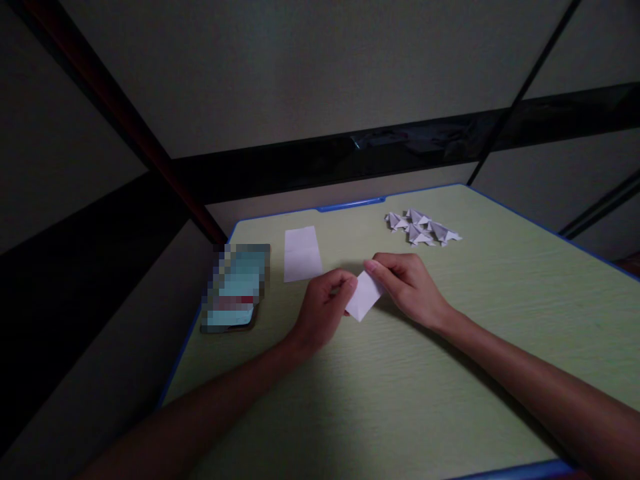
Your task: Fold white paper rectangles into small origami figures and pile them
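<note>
A small folded piece of white paper [364, 297] is held just above the table, one corner pointing down toward me. My left hand [326, 308] pinches its left edge between thumb and fingers. On the upper right edge, my right hand [409, 285] grips the same paper with the thumb on top. The fingers under the paper are mostly hidden. Beyond my left hand lies a flat white sheet [303, 255] with a crease across it. Several folded paper figures [419, 228] sit in a cluster past my right hand.
A phone [239, 287], partly blurred out, lies at the table's left edge. The pale green table [490, 360] has a blue rim, with a raised blue strip [352, 204] at the far side. Wall panels with a dark glossy band [320, 157] stand right behind it.
</note>
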The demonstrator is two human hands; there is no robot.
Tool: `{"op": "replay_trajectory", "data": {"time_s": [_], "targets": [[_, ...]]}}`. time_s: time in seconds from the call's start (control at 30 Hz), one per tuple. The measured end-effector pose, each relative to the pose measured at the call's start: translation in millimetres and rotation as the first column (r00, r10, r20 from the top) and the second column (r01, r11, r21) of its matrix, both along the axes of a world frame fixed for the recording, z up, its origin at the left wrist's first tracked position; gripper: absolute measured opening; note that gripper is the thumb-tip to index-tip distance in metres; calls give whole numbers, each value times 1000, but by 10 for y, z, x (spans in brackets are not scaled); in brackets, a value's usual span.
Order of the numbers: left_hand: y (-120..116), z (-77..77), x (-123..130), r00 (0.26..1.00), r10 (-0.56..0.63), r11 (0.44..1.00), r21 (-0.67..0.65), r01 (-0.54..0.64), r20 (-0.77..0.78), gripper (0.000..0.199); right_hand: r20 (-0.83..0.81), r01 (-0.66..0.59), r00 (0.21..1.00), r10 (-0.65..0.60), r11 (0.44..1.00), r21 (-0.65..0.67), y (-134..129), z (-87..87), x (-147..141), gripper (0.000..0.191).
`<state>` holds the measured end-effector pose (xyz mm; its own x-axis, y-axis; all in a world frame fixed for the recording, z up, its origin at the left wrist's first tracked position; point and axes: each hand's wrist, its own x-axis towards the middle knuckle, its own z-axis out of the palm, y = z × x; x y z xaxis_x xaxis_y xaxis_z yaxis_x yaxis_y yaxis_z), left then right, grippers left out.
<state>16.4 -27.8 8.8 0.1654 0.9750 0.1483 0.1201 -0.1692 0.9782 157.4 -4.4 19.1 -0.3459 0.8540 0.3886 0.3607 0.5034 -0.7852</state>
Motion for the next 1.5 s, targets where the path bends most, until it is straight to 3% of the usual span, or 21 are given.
{"op": "replay_trajectory", "data": {"time_s": [0.1, 0.2, 0.3, 0.37, 0.4, 0.5, 0.57, 0.67, 0.8, 0.93, 1.07, 1.23, 1.5], "targets": [[-15, 25, 0, 999, -19, 1000, 12, 19, -29, 19, -4, 27, 1000, -27, 1000, 13, 29, 1, 15, 36], [-4, 18, -11, 999, -10, 1000, -2, 10, -31, 16, -131, 167, 977, -170, 985, -34, 158, 4, 150, 36], [22, -17, -20, 999, 42, 998, -55, -43, -22, 13, -399, 387, 826, -398, 915, -111, 331, 38, 368, 33], [44, -30, -25, 997, 78, 996, -48, -77, 18, 14, -488, 452, 730, -479, 873, -182, 395, 73, 467, 32], [54, -30, -27, 994, 99, 995, -38, -97, 49, 14, -485, 437, 731, -479, 876, -207, 401, 85, 483, 33], [76, -11, -24, 980, 134, 991, -25, -132, 146, 14, -372, 314, 849, -375, 925, -214, 328, 78, 391, 33], [82, -4, -10, 978, 104, 994, -40, -99, 180, 14, -278, 203, 927, -253, 959, -197, 242, 47, 266, 35], [75, -15, 27, 985, 25, 996, -90, -10, 172, 17, -206, 133, 963, -174, 972, -196, 139, 5, 111, 36], [50, -25, 59, 985, 40, 990, -139, -16, 170, 24, -253, 36, 962, -102, 967, -251, 100, 1, 53, 36], [47, -9, 29, 970, 89, 991, -115, -64, 228, 30, -413, -179, 910, 33, 930, -320, 116, 36, 90, 16], [64, -19, -20, 939, 41, 993, -122, 1, 342, 35, -503, -379, 842, 193, 876, -297, 130, 42, 139, 50], [70, -42, -18, 938, 17, 992, -126, 29, 347, 35, -524, -432, 819, 233, 853, -295, 133, 12, 151, 47], [69, -29, 46, 994, 54, 998, -17, -53, 91, 27, -499, -447, 828, 256, 839, -311, 118, -2, 120, 45]]}}
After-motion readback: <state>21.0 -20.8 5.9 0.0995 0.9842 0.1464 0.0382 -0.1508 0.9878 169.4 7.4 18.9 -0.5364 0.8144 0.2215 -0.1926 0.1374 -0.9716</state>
